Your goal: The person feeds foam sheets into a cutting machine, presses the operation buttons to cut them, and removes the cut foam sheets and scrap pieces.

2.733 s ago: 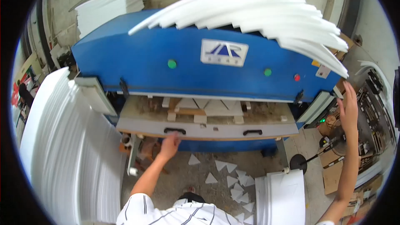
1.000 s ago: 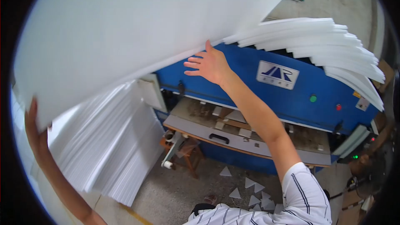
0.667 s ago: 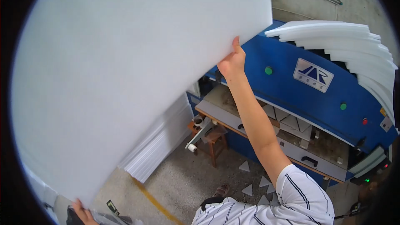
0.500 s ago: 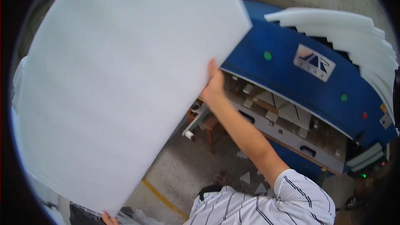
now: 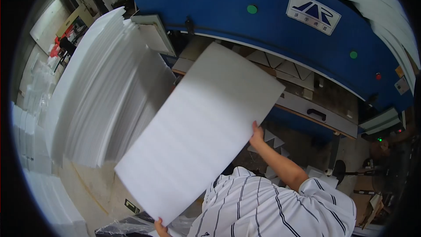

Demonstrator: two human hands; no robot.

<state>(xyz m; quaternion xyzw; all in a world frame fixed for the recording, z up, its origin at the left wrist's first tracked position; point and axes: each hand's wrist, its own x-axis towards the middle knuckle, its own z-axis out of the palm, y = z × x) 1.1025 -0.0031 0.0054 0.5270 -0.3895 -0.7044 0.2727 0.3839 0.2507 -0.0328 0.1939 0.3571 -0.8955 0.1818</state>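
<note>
A large white foam sheet point(image 5: 197, 127) is held between my two hands, slanting across the middle of the view. My right hand point(image 5: 257, 135) grips its right edge, thumb on the upper face and the other fingers hidden underneath. At the bottom, my left hand point(image 5: 161, 228) is closed on the near corner and is only partly in view. The sheet's far end overlaps the opening of a blue machine point(image 5: 210, 6), above or on its work surface; I cannot tell whether it touches. White pieces with dark cutting lines point(image 5: 289, 68) lie inside that opening.
A tall stack of white foam sheets point(image 5: 105, 92) stands at the left. More sheets point(image 5: 377, 8) lie on top of the machine. A drawer-like front board point(image 5: 337, 120) with a black handle runs below the opening. Triangular scraps point(image 5: 274, 140) litter the floor, and a fan point(image 5: 340, 171) stands at right.
The foam sheet has swung down and away from my face toward the machine opening, uncovering the stack at left. Both hands have kept hold and moved rightward, the right one also lower.
</note>
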